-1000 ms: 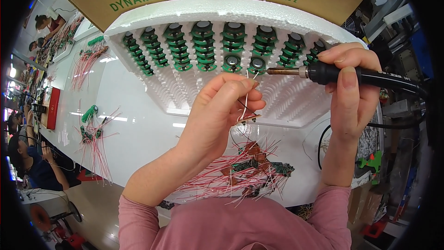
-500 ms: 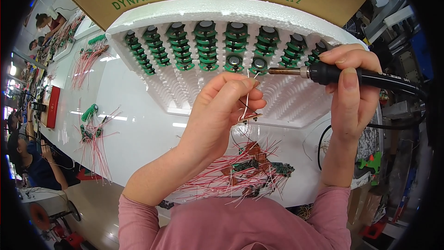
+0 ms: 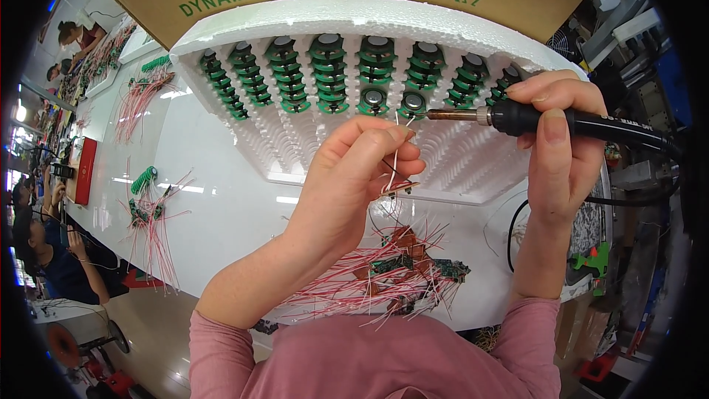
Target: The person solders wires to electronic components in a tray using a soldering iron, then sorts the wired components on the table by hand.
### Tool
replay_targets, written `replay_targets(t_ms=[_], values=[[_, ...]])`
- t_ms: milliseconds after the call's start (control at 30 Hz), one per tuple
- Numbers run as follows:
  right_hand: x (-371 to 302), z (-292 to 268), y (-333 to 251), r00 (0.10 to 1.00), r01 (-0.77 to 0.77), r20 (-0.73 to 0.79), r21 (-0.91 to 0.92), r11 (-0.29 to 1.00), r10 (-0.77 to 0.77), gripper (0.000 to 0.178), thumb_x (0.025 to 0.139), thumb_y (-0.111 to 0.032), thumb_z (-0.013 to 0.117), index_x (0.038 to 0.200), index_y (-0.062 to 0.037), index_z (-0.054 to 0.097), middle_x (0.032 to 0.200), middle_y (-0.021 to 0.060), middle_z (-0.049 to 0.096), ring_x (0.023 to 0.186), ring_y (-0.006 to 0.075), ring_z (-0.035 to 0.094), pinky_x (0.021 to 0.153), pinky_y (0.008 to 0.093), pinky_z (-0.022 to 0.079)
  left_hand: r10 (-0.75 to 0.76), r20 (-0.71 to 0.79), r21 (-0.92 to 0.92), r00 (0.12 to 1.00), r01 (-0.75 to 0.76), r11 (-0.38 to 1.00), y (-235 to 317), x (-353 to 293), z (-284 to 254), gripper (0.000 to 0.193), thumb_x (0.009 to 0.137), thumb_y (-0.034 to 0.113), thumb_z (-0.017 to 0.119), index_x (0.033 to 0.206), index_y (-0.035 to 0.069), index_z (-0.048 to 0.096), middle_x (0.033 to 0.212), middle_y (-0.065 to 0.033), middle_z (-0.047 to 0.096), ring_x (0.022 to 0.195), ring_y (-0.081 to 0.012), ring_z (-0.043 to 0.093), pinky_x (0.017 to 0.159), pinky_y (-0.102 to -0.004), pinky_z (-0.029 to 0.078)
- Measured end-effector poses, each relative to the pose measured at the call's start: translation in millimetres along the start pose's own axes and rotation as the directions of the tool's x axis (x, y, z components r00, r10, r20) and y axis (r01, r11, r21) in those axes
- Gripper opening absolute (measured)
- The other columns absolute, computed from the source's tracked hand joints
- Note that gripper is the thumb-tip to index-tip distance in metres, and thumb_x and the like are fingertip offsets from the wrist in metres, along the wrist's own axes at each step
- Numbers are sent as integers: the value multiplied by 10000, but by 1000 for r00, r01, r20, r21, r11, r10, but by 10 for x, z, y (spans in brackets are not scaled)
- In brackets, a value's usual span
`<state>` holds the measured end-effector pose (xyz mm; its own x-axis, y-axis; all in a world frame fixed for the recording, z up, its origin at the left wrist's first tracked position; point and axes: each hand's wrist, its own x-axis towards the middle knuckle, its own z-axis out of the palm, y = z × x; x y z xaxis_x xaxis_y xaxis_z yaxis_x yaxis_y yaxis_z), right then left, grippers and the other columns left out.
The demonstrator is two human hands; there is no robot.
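Note:
Between the thumb and fingers of my left hand (image 3: 362, 154) are thin white wires (image 3: 395, 149). A small circuit board (image 3: 399, 189) hangs from these wires just below the fingers. My right hand (image 3: 563, 133) is closed around the black handle of a soldering iron (image 3: 459, 114). Its tip points left and meets the edge of a round green part with a silver centre (image 3: 413, 103), near the wire ends; whether tip and wire touch is too small to tell. That part sits in a white foam tray (image 3: 303, 181), at the front of one of several rows of similar green parts (image 3: 330, 66).
A tangle of red and white wires with small boards (image 3: 399, 266) lies on the white table (image 3: 221, 214) before me. More wired bundles (image 3: 151, 207) lie at left. Behind the tray stands a cardboard box (image 3: 354, 0). The iron's black cable (image 3: 650, 133) runs right. Other people work at far left.
My right hand and the soldering iron have shifted very slightly to the left. My left hand with the wires has stayed nearly still. At far left, a person's arms have moved a little.

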<state>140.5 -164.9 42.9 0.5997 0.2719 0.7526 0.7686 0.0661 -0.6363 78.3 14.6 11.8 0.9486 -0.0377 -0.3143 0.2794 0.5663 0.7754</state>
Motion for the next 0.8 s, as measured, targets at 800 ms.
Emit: replay_targets(t_ms=[800], values=[[7,-24,-11,1000,-3,25,-8,1000,3,101,805,-52,486,883,11,478,846,131,547,797,160,530,745,265,418,12,-5,18,1000,-12,1000,-21,2,-10,138,811,209,545,869,89,514,762,-26,573,719,-144,596,703,-298,463]])
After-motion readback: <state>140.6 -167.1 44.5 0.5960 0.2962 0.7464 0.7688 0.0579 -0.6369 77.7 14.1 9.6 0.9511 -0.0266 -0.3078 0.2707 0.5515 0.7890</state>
